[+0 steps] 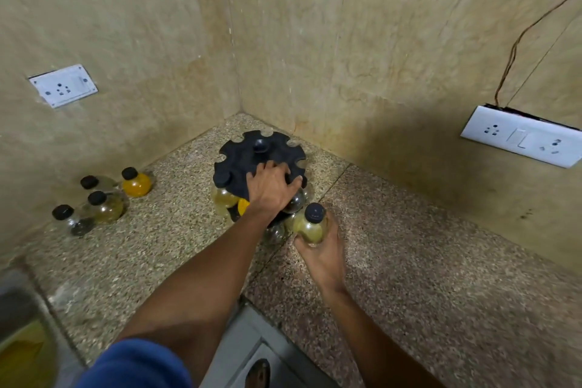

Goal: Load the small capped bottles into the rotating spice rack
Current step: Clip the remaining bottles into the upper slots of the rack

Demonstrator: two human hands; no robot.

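Observation:
The black rotating spice rack [252, 156] stands in the counter corner, its notched top disc facing up. My left hand [271, 187] rests on the front of that disc, fingers spread over its edge. A few bottles hang in the rack's slots below, one with a black cap [223, 179] at the left, one with orange contents [243, 205]. My right hand [321, 247] grips a small black-capped bottle of pale yellow-green spice [310, 224] just in front and right of the rack. Several loose capped bottles [104, 203] stand at the left by the wall, one orange [136, 183].
Tiled walls meet behind the rack. A white socket plate [63, 85] is on the left wall and a switchboard [522, 138] with a hanging wire on the right wall. A sink edge [19, 299] lies at the lower left. The speckled counter [425, 246] runs right.

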